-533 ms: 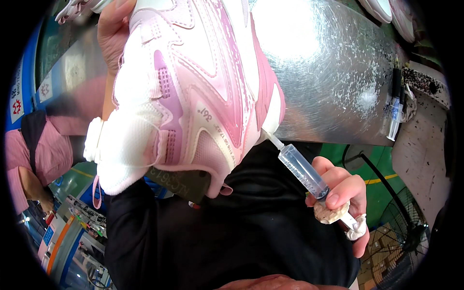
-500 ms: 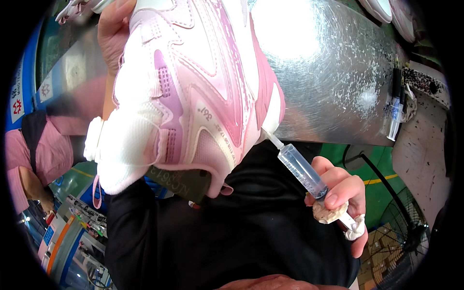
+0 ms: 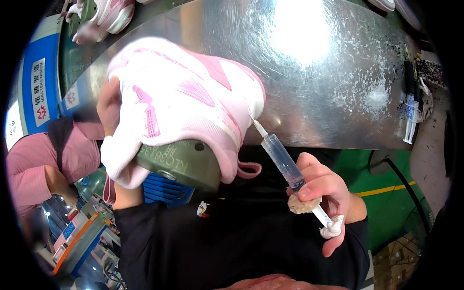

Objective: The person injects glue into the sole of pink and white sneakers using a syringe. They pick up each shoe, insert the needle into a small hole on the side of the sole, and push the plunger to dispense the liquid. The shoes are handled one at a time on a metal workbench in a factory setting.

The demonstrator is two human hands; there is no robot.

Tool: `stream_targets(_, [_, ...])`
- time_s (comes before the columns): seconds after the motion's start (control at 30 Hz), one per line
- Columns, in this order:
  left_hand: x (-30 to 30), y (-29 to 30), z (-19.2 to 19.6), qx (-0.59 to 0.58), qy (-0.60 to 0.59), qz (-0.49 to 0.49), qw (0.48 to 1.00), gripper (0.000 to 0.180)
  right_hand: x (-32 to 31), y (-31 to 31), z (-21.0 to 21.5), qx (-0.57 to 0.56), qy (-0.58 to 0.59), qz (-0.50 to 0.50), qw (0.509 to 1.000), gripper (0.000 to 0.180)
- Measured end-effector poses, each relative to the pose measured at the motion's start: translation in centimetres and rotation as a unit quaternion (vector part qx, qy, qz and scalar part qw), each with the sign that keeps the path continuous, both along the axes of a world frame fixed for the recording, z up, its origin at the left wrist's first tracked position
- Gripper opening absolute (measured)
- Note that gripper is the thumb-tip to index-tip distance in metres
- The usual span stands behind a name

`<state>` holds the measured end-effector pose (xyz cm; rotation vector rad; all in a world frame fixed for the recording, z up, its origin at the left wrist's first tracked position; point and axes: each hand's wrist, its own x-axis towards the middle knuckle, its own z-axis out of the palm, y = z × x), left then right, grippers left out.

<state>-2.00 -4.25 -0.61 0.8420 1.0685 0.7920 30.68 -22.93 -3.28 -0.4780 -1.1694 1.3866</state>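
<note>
Currently, pink-and-white shoe [image 3: 179, 92] with green last [image 3: 193, 166] inside is gripped by left hand [image 3: 110, 102] near metal table [image 3: 319, 101] edge, clear syringe [image 3: 281, 160] being held by right hand [image 3: 325, 191], tip at shoe's heel.

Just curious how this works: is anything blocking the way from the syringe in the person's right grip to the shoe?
Nothing visible: the syringe held in the right grip has its thin tip at the shoe, near the heel; contact is unclear.
</note>
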Motion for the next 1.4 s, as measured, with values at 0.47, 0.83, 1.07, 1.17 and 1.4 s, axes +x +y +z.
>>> stream_targets(0.47, [-5.4,-10.0,1.6,-0.05,0.018,0.059,0.997,0.055,-2.3,1.9,-0.6,0.02,-0.053,0.0,0.998,0.085])
stream_targets(0.83, [1.0,-17.1,-0.6,-0.194,-0.174,0.026,0.965,0.068,-2.6,1.5,2.2,-0.007,-0.074,0.028,0.997,0.088])
stream_targets(1.07, [3.5,-16.0,-0.9,-0.282,-0.228,-0.061,0.93,0.084,-1.8,0.3,5.9,-0.094,-0.1,0.087,0.987,0.092])
stream_targets(1.17, [3.8,-15.7,-1.4,-0.301,-0.238,-0.111,0.917,0.072,-1.2,0.0,8.2,-0.135,-0.106,0.105,0.98,0.093])
stream_targets(1.4, [6.4,-15.9,-3.0,-0.296,-0.424,-0.152,0.843,0.051,0.8,-0.8,12.0,-0.134,-0.224,0.124,0.957,0.085])
